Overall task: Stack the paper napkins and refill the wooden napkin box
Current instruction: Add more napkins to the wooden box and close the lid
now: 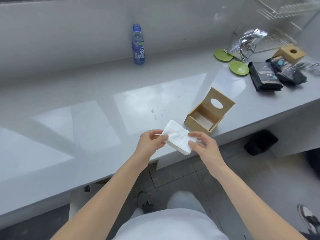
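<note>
A white stack of paper napkins (179, 137) is held between both hands just above the counter's front edge. My left hand (151, 142) pinches its left side and my right hand (203, 144) grips its right side. Just beyond, to the right, stands the wooden napkin box (199, 121) with its lid (220, 101) tipped up and open; an oval hole is cut in the lid. A little white paper shows at the bottom of the box.
On the grey counter (86, 110): a blue drink bottle (138, 45) at the back, two green saucers (239, 68), a silver foil bag (245, 44), two black packets (277, 75), a second wooden box (290, 52) and a wire rack (285, 14) at the far right. Small crumbs (156, 112) lie near the box.
</note>
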